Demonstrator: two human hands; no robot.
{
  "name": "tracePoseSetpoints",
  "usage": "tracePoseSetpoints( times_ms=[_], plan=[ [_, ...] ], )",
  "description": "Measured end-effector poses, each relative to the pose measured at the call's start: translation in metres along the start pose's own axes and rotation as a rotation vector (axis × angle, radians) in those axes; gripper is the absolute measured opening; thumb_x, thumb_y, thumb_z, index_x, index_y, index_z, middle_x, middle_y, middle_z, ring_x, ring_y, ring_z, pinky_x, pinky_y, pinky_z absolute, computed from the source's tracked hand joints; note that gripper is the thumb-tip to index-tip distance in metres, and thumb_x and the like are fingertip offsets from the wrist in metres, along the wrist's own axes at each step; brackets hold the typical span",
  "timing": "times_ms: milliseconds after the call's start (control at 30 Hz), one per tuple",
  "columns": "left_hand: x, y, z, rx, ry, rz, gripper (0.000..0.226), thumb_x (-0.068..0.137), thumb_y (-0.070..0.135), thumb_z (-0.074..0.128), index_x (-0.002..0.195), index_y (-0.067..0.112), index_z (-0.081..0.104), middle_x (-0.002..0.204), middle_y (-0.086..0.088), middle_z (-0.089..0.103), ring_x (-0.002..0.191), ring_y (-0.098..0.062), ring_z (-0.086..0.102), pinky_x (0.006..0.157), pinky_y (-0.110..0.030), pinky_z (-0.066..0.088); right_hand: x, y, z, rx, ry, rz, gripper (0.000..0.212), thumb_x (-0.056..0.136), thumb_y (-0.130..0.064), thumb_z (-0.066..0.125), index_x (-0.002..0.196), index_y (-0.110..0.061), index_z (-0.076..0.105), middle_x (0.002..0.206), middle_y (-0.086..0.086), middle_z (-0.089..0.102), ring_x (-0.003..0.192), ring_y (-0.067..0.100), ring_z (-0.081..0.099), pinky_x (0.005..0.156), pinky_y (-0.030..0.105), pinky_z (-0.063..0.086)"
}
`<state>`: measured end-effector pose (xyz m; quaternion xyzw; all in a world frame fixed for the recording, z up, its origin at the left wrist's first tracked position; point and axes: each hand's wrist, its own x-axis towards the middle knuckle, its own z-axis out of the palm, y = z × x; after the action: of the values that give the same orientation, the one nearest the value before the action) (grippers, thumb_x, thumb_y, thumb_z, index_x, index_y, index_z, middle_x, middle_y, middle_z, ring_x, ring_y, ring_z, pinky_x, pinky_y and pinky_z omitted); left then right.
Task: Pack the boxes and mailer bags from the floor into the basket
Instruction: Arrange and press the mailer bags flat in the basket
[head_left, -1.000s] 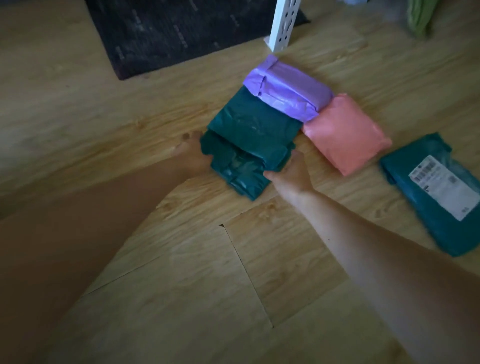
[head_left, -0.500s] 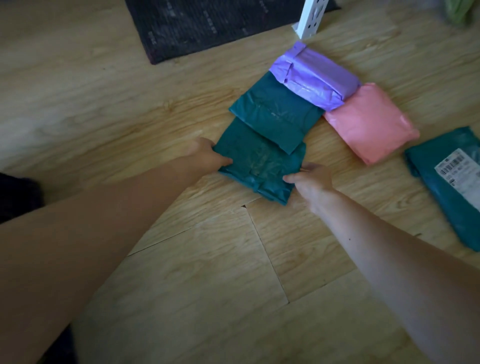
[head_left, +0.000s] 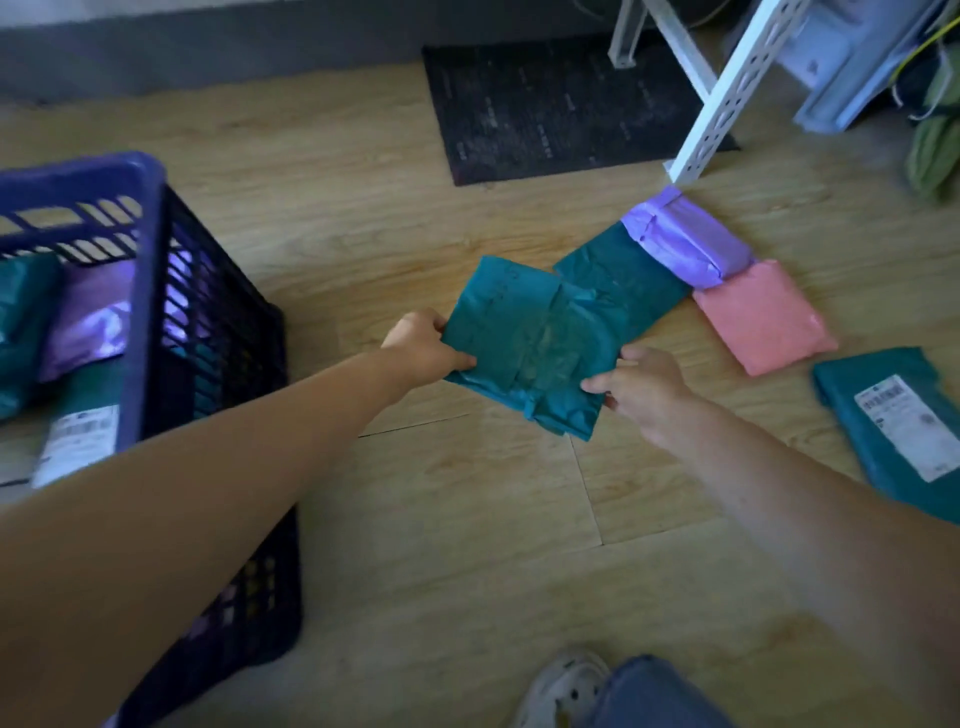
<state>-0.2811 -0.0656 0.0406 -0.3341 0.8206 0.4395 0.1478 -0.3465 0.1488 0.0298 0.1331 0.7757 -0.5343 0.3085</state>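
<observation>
A teal mailer bag (head_left: 530, 343) is lifted off the wooden floor, held from both sides. My left hand (head_left: 423, 345) grips its left edge and my right hand (head_left: 641, 387) grips its right edge. Behind it a second teal bag (head_left: 631, 280) lies on the floor, with a purple bag (head_left: 685, 241) and a pink bag (head_left: 763, 317) beside it. Another teal bag with a white label (head_left: 893, 431) lies at the right. The dark blue slatted basket (head_left: 150, 291) stands at the left, holding teal, purple and labelled bags.
A black mat (head_left: 550, 109) lies at the back by the wall. A white perforated shelf leg (head_left: 727, 98) stands just behind the purple bag. My shoe (head_left: 563, 691) and jeans leg show at the bottom edge. Green leaves hang at the far right.
Both hands have raised the front teal bag off the floor and carried it left, away from the pile. The view has swung left, bringing the basket into sight.
</observation>
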Motion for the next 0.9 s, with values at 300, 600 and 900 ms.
tracePoseSetpoints(
  times_ms=[300, 600, 900],
  plan=[
    [-0.106, 0.000, -0.105, -0.019, 0.116, 0.168, 0.057, 0.072, 0.014, 0.080, 0.122, 0.010, 0.053, 0.111, -0.009, 0.062, 0.102, -0.026, 0.062, 0.088, -0.037, 0.053, -0.120, -0.083, 0.030, -0.199, -0.036, -0.280, 0.038, 0.072, -0.001, 0.076, 0.105, -0.011, 0.060, 0.104, 0.005, 0.068, 0.095, 0.022, 0.064, 0.082, 0.035, 0.053],
    [-0.198, -0.044, -0.187, -0.110, 0.277, 0.217, 0.061, 0.069, 0.006, 0.079, 0.124, 0.010, 0.054, 0.098, -0.007, 0.064, 0.087, -0.021, 0.062, 0.077, -0.030, 0.051, -0.219, -0.112, 0.089, -0.222, -0.058, -0.474, 0.059, 0.071, -0.003, 0.078, 0.112, -0.025, 0.041, 0.108, 0.003, 0.065, 0.100, 0.020, 0.063, 0.092, 0.041, 0.052],
    [-0.249, -0.140, -0.260, -0.135, 0.389, 0.138, 0.037, 0.082, -0.001, 0.063, 0.118, 0.008, 0.062, 0.095, -0.009, 0.064, 0.079, -0.022, 0.060, 0.074, -0.030, 0.051, -0.259, -0.102, 0.196, -0.249, -0.261, -0.420, 0.071, 0.073, 0.001, 0.075, 0.133, -0.013, 0.041, 0.116, 0.006, 0.062, 0.107, 0.023, 0.060, 0.097, 0.045, 0.048]
  ],
)
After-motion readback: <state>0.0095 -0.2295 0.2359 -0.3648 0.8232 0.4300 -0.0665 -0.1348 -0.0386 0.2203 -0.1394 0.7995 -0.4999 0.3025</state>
